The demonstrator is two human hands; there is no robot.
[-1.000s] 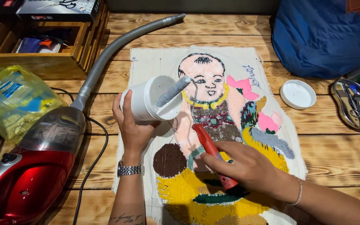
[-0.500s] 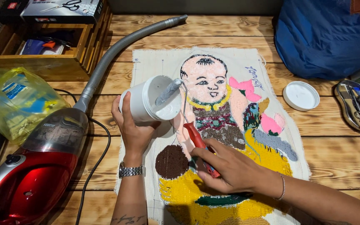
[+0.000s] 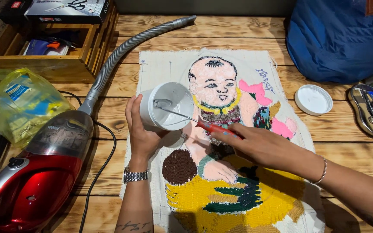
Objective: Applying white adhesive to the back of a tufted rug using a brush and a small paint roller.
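Right now the left hand (image 3: 141, 129) has its grip closed around a tilted white jar (image 3: 165, 106) above the tufted baby rug (image 3: 221, 142), while the right hand (image 3: 260, 144) grips a red-handled spatula (image 3: 195, 121), its metal tip inside the jar; the white lid (image 3: 313, 99) lies right of the rug

Embroidered cloth panel (image 3: 221, 142) at frame centre on the wooden plank table (image 3: 324, 146).
Red handheld vacuum (image 3: 35, 181) lower left; round white lid (image 3: 313, 99) right of the cloth; wooden crate (image 3: 48, 64) upper left.
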